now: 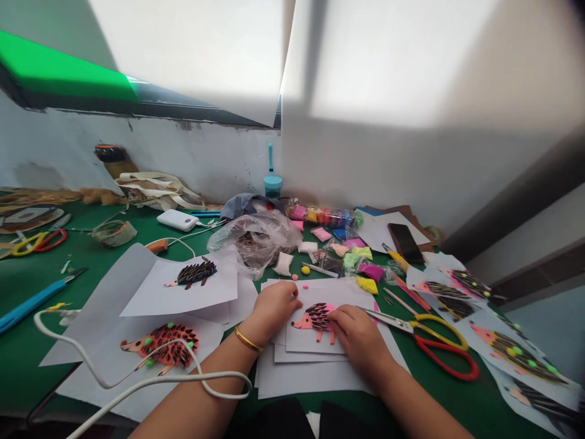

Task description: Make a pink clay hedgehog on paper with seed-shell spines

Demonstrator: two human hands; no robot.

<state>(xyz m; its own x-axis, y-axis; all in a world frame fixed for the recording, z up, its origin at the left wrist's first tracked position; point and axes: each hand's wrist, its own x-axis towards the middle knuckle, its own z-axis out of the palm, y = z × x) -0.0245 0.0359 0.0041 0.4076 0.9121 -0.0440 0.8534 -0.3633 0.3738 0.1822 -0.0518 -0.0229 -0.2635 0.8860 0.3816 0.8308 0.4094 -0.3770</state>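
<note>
At lower centre, the left hand (274,305) presses flat to steady the white sheet (306,338) while the right hand's (359,335) closed fingertips work on the pink hedgehog (315,317).

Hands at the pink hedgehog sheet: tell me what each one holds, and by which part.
Neither lifts anything. The left hand presses the white sheet near its top-left edge; the right hand rests fingertips on the pink hedgehog. Any grip there is hidden.

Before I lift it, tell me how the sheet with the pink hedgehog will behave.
The hedgehog sheet looks like thin paper, so probably light and floppy. It lies on loose sheets, so it may slide. The stuck-on spines could shed if it bends.
</note>
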